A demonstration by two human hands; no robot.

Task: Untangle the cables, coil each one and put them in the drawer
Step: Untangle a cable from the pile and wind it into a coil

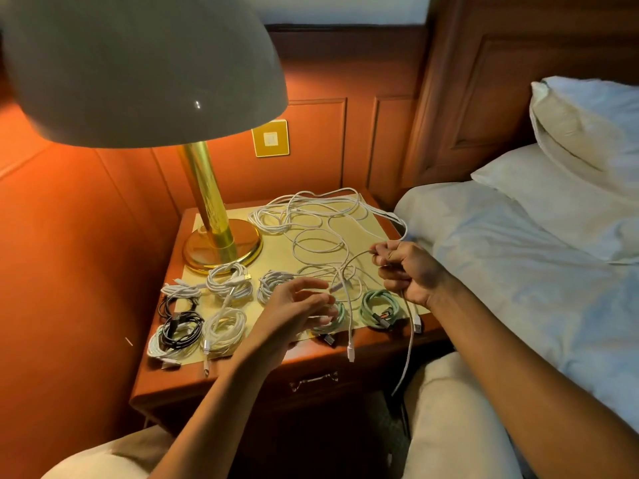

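A loose tangle of white cables (311,219) lies on the back half of the wooden nightstand (242,371). My right hand (408,271) grips one white cable above the right front corner; its ends (351,352) hang over the front edge. My left hand (297,305) is just left of it, fingers loosely curved, pinching a strand near a connector. Coiled cables sit along the front: white coils (230,283), a black and white coil (179,331), and two green coils (378,307). The drawer (314,378) below is closed.
A brass lamp (221,236) with a large shade stands at the nightstand's back left. A bed with white sheets (536,271) and pillows lies to the right. Wood panelling and a wall switch (270,138) are behind. My knees are below the nightstand.
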